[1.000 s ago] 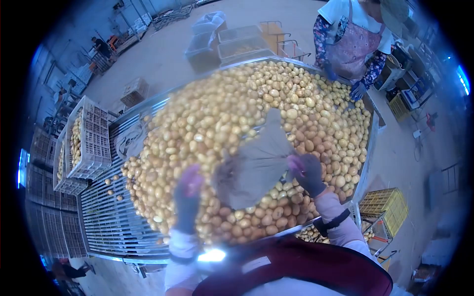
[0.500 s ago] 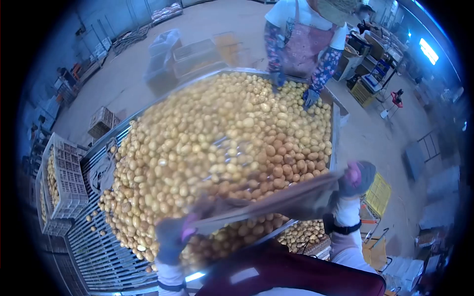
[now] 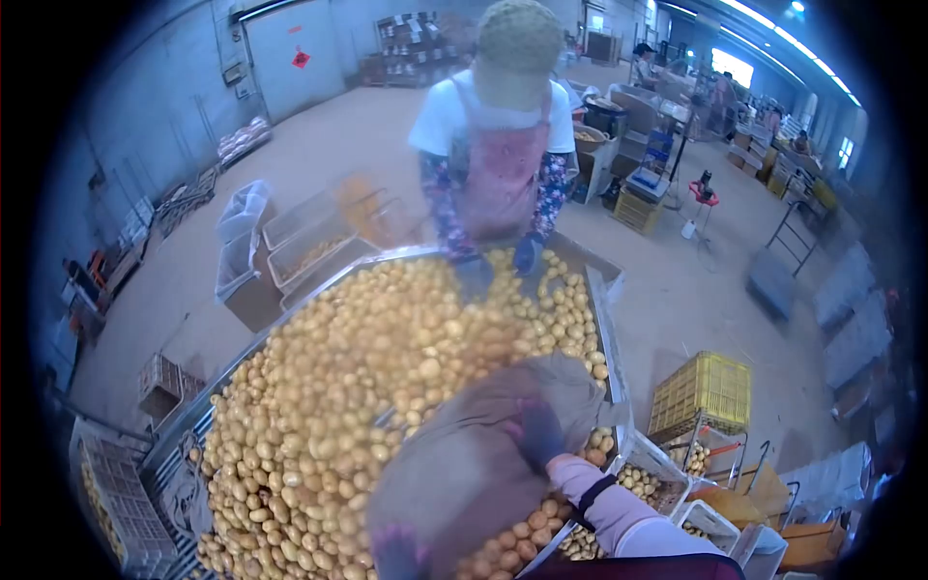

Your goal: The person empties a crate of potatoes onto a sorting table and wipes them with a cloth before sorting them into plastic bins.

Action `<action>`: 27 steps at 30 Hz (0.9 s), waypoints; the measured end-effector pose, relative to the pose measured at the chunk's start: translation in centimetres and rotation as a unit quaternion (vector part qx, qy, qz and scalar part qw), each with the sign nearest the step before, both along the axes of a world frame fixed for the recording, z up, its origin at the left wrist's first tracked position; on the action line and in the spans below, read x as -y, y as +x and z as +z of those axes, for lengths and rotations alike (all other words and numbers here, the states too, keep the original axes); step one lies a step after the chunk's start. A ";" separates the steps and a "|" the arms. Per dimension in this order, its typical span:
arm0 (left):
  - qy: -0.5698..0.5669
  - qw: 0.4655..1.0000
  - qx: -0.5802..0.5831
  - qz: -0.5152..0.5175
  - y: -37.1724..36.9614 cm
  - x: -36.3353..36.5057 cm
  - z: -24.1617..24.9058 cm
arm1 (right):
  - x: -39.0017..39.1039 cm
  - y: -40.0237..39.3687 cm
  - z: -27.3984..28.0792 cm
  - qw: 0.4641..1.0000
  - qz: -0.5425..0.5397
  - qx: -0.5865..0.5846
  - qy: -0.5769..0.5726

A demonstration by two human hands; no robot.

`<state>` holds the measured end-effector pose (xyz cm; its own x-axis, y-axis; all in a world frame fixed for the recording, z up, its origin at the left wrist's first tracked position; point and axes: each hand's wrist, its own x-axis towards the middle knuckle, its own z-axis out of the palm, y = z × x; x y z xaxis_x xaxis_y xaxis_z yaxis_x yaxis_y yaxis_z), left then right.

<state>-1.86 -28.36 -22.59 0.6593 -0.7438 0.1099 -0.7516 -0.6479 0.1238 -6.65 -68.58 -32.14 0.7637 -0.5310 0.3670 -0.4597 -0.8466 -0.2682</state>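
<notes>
A large heap of round, yellow-brown produce [image 3: 290,425] fills a metal-edged sorting table. Over its near right part lies a brown-grey cloth [image 3: 464,445], blurred by motion. My right hand [image 3: 537,431], in a dark glove with pinkish fingers, is on the cloth's right part; its grip is unclear. At the cloth's lower left edge is my left hand [image 3: 398,553], gloved and smeared by motion, its fingers hard to make out.
Across the table a co-worker [image 3: 503,145] has both gloved hands in the heap. Plastic crates [image 3: 300,251] stand beyond the far left edge. A yellow crate [image 3: 701,394] is at the right, and a grey crate [image 3: 121,493] at the lower left.
The cloth, stretched between my hands before, now lies spread over the heap. My hands have moved with it. The view has tilted up, showing more of the room and the co-worker.
</notes>
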 end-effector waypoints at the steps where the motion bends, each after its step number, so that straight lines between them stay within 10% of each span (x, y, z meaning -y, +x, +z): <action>1: 0.018 0.996 -0.084 0.023 -0.2 -0.4 0.0 | 0.4 0.2 0.4 0.998 -0.003 -0.006 0.057; 11: -0.034 0.993 -0.114 0.025 0.6 -0.2 -1.5 | -1.1 -1.5 -1.2 0.990 0.045 -0.091 0.095; 16: 0.007 1.000 -0.008 -0.017 1.9 -5.8 -12.8 | -3.3 -2.2 -0.2 0.982 0.073 0.060 0.164; 21: 0.056 0.984 -0.153 0.066 1.6 0.6 -1.1 | 0.3 4.6 -5.2 0.996 0.068 -0.030 -0.047; 23: 0.059 0.982 -0.164 0.070 2.3 1.3 -0.6 | 2.3 10.0 -0.8 0.941 -0.020 -0.222 0.256; 27: 0.052 0.977 -0.191 0.077 2.9 2.3 -0.4 | 5.5 17.3 -1.9 0.974 -0.046 -0.065 0.212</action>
